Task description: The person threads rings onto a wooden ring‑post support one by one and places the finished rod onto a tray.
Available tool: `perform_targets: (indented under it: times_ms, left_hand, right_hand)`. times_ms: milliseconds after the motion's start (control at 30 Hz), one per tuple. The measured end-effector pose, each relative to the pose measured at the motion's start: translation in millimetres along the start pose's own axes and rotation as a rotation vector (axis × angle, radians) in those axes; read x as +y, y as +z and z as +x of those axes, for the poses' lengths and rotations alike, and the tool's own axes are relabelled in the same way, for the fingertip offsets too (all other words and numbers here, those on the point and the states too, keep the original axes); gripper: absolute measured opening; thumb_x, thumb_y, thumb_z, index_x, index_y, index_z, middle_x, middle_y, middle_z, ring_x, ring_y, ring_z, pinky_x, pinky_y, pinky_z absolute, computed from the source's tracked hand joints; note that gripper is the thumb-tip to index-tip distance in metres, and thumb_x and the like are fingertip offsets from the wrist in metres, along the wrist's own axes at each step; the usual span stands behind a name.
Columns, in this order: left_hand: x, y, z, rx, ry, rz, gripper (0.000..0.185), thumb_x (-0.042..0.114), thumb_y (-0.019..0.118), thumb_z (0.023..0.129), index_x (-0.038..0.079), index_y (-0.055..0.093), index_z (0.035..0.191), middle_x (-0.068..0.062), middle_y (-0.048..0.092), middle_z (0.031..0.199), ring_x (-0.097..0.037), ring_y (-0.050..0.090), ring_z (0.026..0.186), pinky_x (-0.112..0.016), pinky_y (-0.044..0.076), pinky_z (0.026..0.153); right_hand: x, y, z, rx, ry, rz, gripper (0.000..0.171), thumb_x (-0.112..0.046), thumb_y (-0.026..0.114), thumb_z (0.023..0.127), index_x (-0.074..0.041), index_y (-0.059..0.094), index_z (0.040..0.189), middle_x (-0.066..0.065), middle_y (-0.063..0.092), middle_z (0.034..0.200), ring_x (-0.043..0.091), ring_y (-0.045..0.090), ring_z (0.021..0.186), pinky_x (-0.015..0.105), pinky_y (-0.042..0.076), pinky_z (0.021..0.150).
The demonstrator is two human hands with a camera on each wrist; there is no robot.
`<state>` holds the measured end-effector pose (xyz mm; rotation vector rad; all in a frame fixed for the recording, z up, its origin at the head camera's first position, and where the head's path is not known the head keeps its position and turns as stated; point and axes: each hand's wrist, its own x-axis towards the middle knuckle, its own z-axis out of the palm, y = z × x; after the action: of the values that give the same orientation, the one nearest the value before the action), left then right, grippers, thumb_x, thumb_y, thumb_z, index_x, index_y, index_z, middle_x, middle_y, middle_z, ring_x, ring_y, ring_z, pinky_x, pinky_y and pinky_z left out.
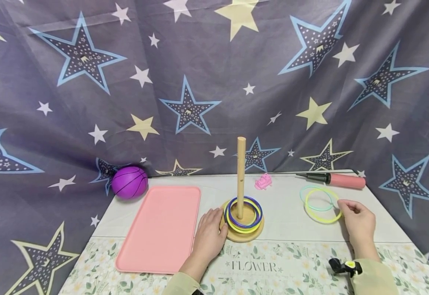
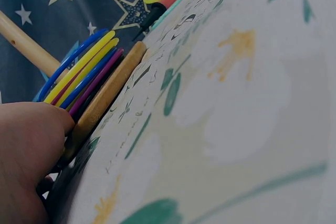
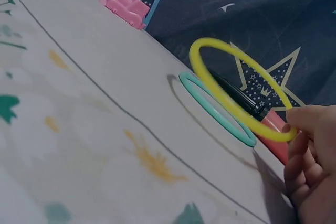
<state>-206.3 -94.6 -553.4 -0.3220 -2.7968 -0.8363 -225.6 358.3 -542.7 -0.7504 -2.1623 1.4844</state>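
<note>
A wooden post (image 1: 241,172) stands upright on a round wooden base (image 1: 243,238), with several blue, yellow and purple rings (image 2: 84,50) stacked around its foot. My left hand (image 1: 209,235) rests against the left side of the base, fingers extended and thumb beside the rings; its fingertips are partly hidden in the left wrist view. Off to the right, my right hand (image 1: 359,223) pinches the edge of a yellow ring (image 3: 244,115) between thumb and fingers. That ring is tilted and raised off the table. Beneath and behind it lies a teal ring (image 3: 215,113).
A pink tray (image 1: 162,229) lies left of the left hand, with a purple ball (image 1: 129,182) beyond it. Behind the post sits a small pink toy (image 1: 263,181). At the back right is a red and black hand pump (image 1: 347,181). A star-patterned curtain (image 1: 199,49) borders the table.
</note>
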Motion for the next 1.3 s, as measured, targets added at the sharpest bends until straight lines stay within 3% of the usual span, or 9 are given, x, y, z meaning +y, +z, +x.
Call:
perform_targets:
  times_ms: [133, 267, 467, 733, 867, 1300]
  left_hand:
    - [1.0, 0.2, 0.2, 0.002, 0.006, -0.005, 0.056, 0.025, 0.067, 0.109, 0.000, 0.056, 0.158, -0.021, 0.056, 0.162, -0.041, 0.041, 0.158, -0.058, 0.025, 0.134]
    - [2.4, -0.5, 0.4, 0.002, 0.010, -0.009, 0.056, 0.025, 0.066, 0.109, 0.000, 0.056, 0.159, -0.021, 0.056, 0.162, -0.042, 0.041, 0.158, -0.059, 0.025, 0.134]
    - [2.2, -0.7, 0.2, 0.016, 0.020, -0.003, 0.055, 0.022, 0.068, 0.108, -0.002, 0.057, 0.157, -0.022, 0.057, 0.160, -0.043, 0.043, 0.157, -0.060, 0.027, 0.133]
    - [1.8, -1.4, 1.3, -0.002, 0.006, -0.001, 0.056, 0.025, 0.067, 0.109, 0.000, 0.056, 0.159, -0.021, 0.055, 0.162, -0.041, 0.041, 0.158, -0.058, 0.025, 0.134]
    - [2.6, -2.4, 1.4, 0.002, 0.003, 0.003, 0.056, 0.025, 0.067, 0.110, 0.000, 0.056, 0.159, -0.021, 0.055, 0.162, -0.041, 0.042, 0.158, -0.058, 0.025, 0.134]
    - [2.5, -1.9, 0.8, 0.002, 0.013, -0.003, 0.056, 0.025, 0.067, 0.110, -0.001, 0.056, 0.158, -0.021, 0.055, 0.162, -0.042, 0.042, 0.158, -0.058, 0.025, 0.134]
  right_hand:
    - [-6.7, 0.5, -2.4, -0.014, 0.102, 0.301, 0.007, -0.022, 0.079, 0.104, -0.018, 0.082, 0.099, -0.014, 0.070, 0.082, 0.004, 0.059, 0.069, 0.014, 0.053, 0.057]
    - [-16.3, 0.3, -4.1, -0.018, 0.165, 0.486, 0.012, -0.012, 0.081, 0.102, -0.019, 0.084, 0.093, -0.010, 0.073, 0.082, 0.005, 0.061, 0.065, 0.016, 0.054, 0.055]
    - [-30.1, 2.5, -7.0, -0.032, 0.182, 0.483, 0.010, -0.014, 0.081, 0.102, -0.021, 0.083, 0.095, -0.010, 0.072, 0.086, 0.006, 0.061, 0.068, 0.016, 0.056, 0.056]
    - [-50.0, 7.9, -13.7, -0.062, 0.139, 0.598, 0.011, -0.007, 0.080, 0.101, -0.013, 0.084, 0.093, -0.007, 0.072, 0.081, 0.005, 0.062, 0.063, 0.015, 0.055, 0.055]
    - [-60.8, 13.2, -17.9, -0.091, 0.123, 0.593, 0.015, -0.008, 0.081, 0.102, -0.018, 0.083, 0.090, -0.007, 0.072, 0.080, 0.005, 0.060, 0.063, 0.016, 0.055, 0.055]
    - [-106.4, 20.4, -32.2, -0.155, 0.054, 0.680, 0.008, -0.003, 0.082, 0.099, -0.009, 0.084, 0.095, -0.004, 0.074, 0.085, 0.007, 0.058, 0.064, 0.017, 0.054, 0.054]
